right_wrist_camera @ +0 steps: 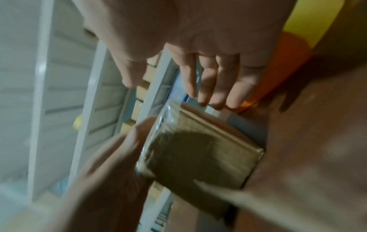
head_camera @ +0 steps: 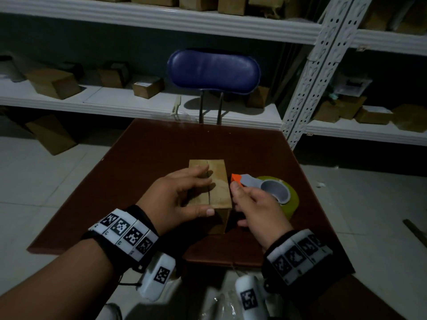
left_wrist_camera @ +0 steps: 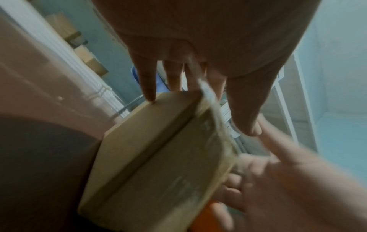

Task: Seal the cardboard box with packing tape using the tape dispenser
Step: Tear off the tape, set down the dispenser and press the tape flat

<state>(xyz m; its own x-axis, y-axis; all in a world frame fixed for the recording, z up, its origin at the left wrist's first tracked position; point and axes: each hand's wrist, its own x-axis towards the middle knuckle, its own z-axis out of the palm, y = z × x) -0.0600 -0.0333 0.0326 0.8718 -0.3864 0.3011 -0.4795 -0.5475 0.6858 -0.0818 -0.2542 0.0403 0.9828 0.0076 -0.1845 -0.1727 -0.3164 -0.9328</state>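
Brown tabletop, white shelves and blue chair behind; left hand flat on cardboard box, right hand relaxed, empty, beside tape dispenser.

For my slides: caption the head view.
Left hand rests on the box; right hand at the tape dispenser.

A small brown cardboard box stands on the bench, its flaps closed along a centre seam, with crinkled clear tape on its right top edge. Just right of it lies the grey tape dispenser, orange tip towards the box, carrying a yellowish roll.
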